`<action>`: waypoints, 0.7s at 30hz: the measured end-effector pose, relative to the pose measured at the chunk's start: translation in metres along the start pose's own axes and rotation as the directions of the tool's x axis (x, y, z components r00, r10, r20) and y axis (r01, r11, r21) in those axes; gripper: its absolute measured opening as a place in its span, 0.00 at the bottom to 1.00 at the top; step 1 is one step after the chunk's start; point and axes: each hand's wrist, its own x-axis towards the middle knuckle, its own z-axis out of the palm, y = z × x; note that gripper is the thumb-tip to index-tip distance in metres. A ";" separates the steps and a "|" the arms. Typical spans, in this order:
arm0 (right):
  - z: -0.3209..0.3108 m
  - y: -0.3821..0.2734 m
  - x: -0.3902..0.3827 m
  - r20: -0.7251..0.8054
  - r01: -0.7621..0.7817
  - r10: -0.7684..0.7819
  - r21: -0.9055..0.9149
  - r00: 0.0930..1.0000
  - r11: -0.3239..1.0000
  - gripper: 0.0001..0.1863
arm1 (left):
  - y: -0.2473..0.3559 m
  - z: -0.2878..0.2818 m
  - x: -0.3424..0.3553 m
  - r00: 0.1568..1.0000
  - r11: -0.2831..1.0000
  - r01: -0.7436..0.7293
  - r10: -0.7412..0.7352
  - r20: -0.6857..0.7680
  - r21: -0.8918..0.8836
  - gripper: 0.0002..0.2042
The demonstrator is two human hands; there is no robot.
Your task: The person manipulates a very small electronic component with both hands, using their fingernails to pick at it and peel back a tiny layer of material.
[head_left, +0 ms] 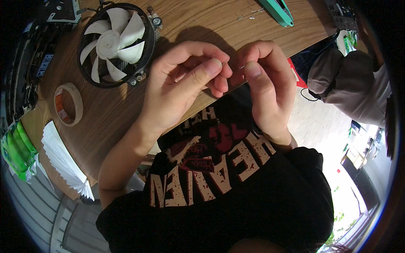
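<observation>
My left hand is raised over the table's near edge, thumb pressed to the index finger in a pinch. Whatever lies between those fingertips is too small to make out. Just beside it, with a narrow gap between them, my right hand also pinches thumb against index finger. A tiny thin, pale sliver pokes out at the right thumb tip; its kind is too small to tell. Small shiny bits of thin metal lie on the wooden table beyond the hands, close to a teal stapler-like tool.
A cooling fan with white blades stands left of my left hand. Farther left are a tape roll, a folded paper fan and a green package. Dark electronic parts line the left edge. A grey-brown cushioned object is at right.
</observation>
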 end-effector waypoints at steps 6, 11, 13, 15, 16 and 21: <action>0.008 0.004 -0.002 0.022 -0.127 0.125 0.239 0.992 0.963 0.06 | -0.003 -0.001 0.001 0.999 0.999 -0.044 0.044 0.020 -0.010 0.09; 0.015 0.012 0.001 -0.009 -0.120 0.129 0.306 0.992 0.944 0.06 | -0.004 -0.003 0.003 0.998 0.997 -0.067 0.066 -0.010 -0.049 0.10; 0.017 0.013 0.001 -0.010 -0.133 0.145 0.342 0.989 0.930 0.05 | -0.005 -0.004 0.003 0.997 0.997 -0.072 0.072 -0.010 -0.027 0.10; 0.018 0.014 0.002 -0.027 -0.121 0.138 0.327 0.990 0.937 0.05 | -0.006 -0.005 0.004 0.997 0.997 -0.076 0.076 -0.008 -0.008 0.10; 0.018 0.015 0.002 -0.044 -0.108 0.127 0.309 0.991 0.945 0.05 | -0.006 -0.006 0.004 0.997 0.997 -0.083 0.083 -0.006 0.001 0.09; 0.019 0.015 0.002 -0.049 -0.119 0.141 0.311 0.989 0.943 0.06 | -0.007 -0.006 0.004 0.995 0.994 -0.100 0.100 -0.003 0.034 0.09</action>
